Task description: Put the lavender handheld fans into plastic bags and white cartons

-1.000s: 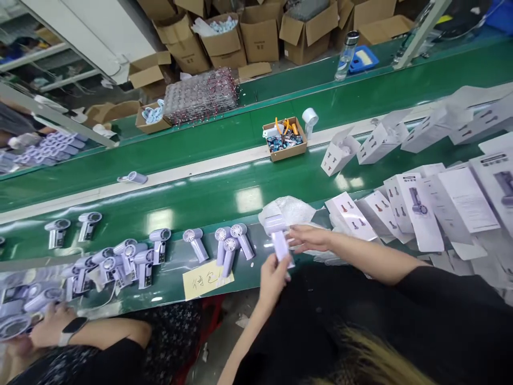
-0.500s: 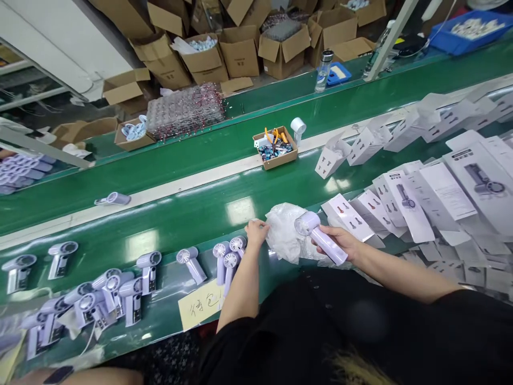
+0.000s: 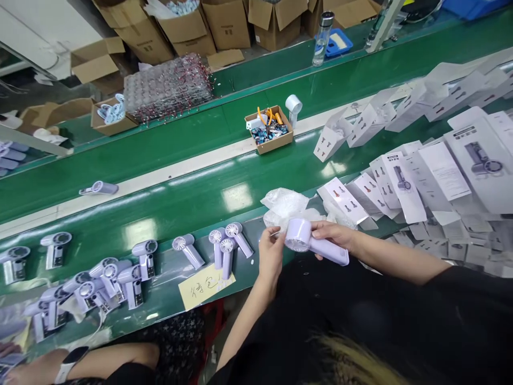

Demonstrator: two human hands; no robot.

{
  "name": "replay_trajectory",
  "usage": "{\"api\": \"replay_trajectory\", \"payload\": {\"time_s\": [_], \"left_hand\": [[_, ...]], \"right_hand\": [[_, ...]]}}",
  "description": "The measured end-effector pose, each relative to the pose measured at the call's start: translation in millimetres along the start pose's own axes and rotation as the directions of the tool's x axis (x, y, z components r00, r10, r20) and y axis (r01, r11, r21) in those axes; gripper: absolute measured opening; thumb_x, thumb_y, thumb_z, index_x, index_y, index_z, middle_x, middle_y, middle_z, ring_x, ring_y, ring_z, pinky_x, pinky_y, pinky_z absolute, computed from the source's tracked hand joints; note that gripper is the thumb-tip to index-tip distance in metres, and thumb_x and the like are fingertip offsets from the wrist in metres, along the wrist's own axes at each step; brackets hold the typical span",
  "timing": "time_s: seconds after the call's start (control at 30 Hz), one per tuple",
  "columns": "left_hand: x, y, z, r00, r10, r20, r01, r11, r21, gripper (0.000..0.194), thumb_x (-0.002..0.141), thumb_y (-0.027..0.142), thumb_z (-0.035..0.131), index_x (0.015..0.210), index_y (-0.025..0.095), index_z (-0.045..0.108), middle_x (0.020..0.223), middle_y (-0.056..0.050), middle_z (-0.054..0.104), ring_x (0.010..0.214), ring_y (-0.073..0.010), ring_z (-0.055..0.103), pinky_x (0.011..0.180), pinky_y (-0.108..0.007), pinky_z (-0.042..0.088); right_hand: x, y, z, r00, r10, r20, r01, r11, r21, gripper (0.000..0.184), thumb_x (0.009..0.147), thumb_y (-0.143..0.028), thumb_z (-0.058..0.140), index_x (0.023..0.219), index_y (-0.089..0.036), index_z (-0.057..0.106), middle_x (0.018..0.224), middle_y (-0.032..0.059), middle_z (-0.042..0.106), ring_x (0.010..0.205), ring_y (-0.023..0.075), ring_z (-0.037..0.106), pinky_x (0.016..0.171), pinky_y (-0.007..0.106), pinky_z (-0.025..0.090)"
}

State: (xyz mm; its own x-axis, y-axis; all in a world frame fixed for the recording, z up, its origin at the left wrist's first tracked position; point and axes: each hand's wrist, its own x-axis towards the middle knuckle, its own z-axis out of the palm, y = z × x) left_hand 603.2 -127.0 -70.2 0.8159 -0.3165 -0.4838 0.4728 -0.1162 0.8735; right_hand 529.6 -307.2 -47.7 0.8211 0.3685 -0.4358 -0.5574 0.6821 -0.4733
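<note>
A lavender handheld fan lies across the front of my body, its round head to the left. My right hand is closed around the handle near the head. Beside the head's left edge is my left hand, thumb and fingers curled together in a pinch; whatever is between them is hidden. Just behind both hands sits a crumpled clear plastic bag on the bench. Several more lavender fans lie left of my left hand, partly over a yellow card with handwriting.
White printed boxes crowd the right side. A small carton of parts and orange-handled tools stands on the strip behind, next to an upright fan. More fans cluster at left, near a co-worker's arm with a watch.
My left hand has come away from the plastic bag toward me, up to the fan's head. The fan has been turned and brought nearer my body. The view has shifted slightly.
</note>
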Motion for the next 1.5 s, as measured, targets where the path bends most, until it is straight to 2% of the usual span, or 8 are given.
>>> {"api": "replay_trajectory", "payload": {"time_s": [0.4, 0.63, 0.77, 0.87, 1.03, 1.2, 1.33, 1.5], "left_hand": [[3.9, 13.5, 18.2, 0.887, 0.428, 0.172, -0.452, 0.730, 0.513, 0.024, 0.088, 0.034, 0.049, 0.086, 0.017, 0.066, 0.073, -0.003, 0.064, 0.068, -0.0141, 0.058, 0.066, -0.026, 0.044], [6.6, 0.5, -5.4, 0.209, 0.721, 0.661, -0.864, -0.180, 0.470, 0.025, 0.084, 0.008, 0.052, 0.106, 0.014, 0.062, 0.061, -0.002, 0.051, 0.061, -0.0162, 0.051, 0.059, -0.028, 0.039], [-2.5, -11.8, -9.2, 0.129, 0.706, 0.697, -0.863, -0.267, 0.430, 0.034, 0.081, 0.008, 0.057, 0.115, 0.011, 0.057, 0.066, -0.004, 0.052, 0.063, -0.0172, 0.052, 0.062, -0.030, 0.042], [-6.2, -22.4, -1.1, 0.202, 0.712, 0.672, -0.902, -0.131, 0.411, 0.026, 0.082, 0.011, 0.058, 0.107, 0.015, 0.063, 0.065, -0.003, 0.052, 0.062, -0.0162, 0.053, 0.063, -0.029, 0.044], [-14.5, -20.0, 25.6, 0.570, 0.535, 0.624, -0.821, 0.395, 0.411, 0.010, 0.081, 0.022, 0.059, 0.084, 0.021, 0.068, 0.065, -0.004, 0.058, 0.063, -0.0156, 0.056, 0.065, -0.027, 0.045], [-14.9, 21.3, 55.6, 0.904, 0.102, 0.414, -0.248, 0.916, 0.315, 0.018, 0.074, 0.035, 0.065, 0.077, 0.018, 0.064, 0.051, 0.004, 0.051, 0.043, -0.0085, 0.042, 0.044, -0.020, 0.033], [-23.7, 43.6, 49.0, 0.879, -0.181, 0.440, 0.078, 0.967, 0.243, 0.027, 0.065, 0.037, 0.073, 0.075, 0.015, 0.061, 0.048, 0.006, 0.046, 0.037, -0.0042, 0.033, 0.036, -0.017, 0.019], [-28.3, 52.3, 33.4, 0.879, 0.119, 0.461, -0.260, 0.932, 0.253, 0.037, 0.068, 0.041, 0.073, 0.096, 0.017, 0.066, 0.073, -0.001, 0.061, 0.056, -0.0097, 0.052, 0.051, -0.020, 0.041]], "right_hand": [[-22.2, 37.2, -2.8, 0.888, -0.213, -0.408, 0.069, 0.937, -0.342, 0.040, 0.064, -0.030, 0.079, 0.092, -0.017, 0.053, 0.087, 0.0011, 0.064, 0.076, 0.0139, 0.063, 0.067, 0.026, 0.054], [-38.8, 39.1, 6.8, 0.831, -0.211, -0.515, 0.141, 0.975, -0.172, 0.040, 0.068, -0.034, 0.075, 0.099, -0.018, 0.054, 0.078, 0.0017, 0.065, 0.058, 0.0162, 0.063, 0.049, 0.032, 0.057], [-42.2, 42.5, 9.5, 0.798, -0.155, -0.582, 0.126, 0.988, -0.089, 0.031, 0.073, -0.031, 0.071, 0.095, -0.017, 0.054, 0.073, 0.0025, 0.066, 0.054, 0.0164, 0.063, 0.046, 0.030, 0.056], [-41.6, 41.3, 10.4, 0.748, -0.157, -0.645, 0.197, 0.980, -0.010, 0.023, 0.074, -0.026, 0.067, 0.090, -0.017, 0.052, 0.069, 0.0026, 0.065, 0.052, 0.0162, 0.062, 0.047, 0.032, 0.057], [-33.8, 46.9, 4.7, 0.618, -0.197, -0.761, 0.275, 0.961, -0.025, 0.023, 0.074, -0.025, 0.067, 0.080, -0.020, 0.045, 0.057, -0.0027, 0.057, 0.046, 0.0133, 0.056, 0.041, 0.025, 0.048], [-44.7, 42.4, -2.4, 0.646, -0.214, -0.733, 0.125, 0.977, -0.175, 0.023, 0.077, -0.031, 0.065, 0.072, -0.019, 0.046, 0.054, -0.0042, 0.054, 0.046, 0.0098, 0.052, 0.041, 0.020, 0.041], [-89.3, 19.4, 6.2, 0.688, -0.504, -0.522, 0.055, 0.753, -0.655, 0.021, 0.080, -0.036, 0.063, 0.076, -0.019, 0.051, 0.057, -0.0025, 0.058, 0.054, 0.0129, 0.058, 0.052, 0.024, 0.045], [-110.0, 15.4, 24.5, 0.726, -0.591, -0.351, 0.213, 0.679, -0.702, 0.026, 0.085, -0.043, 0.058, 0.081, -0.018, 0.053, 0.064, -0.0012, 0.060, 0.060, 0.0119, 0.058, 0.058, 0.023, 0.045]]}}
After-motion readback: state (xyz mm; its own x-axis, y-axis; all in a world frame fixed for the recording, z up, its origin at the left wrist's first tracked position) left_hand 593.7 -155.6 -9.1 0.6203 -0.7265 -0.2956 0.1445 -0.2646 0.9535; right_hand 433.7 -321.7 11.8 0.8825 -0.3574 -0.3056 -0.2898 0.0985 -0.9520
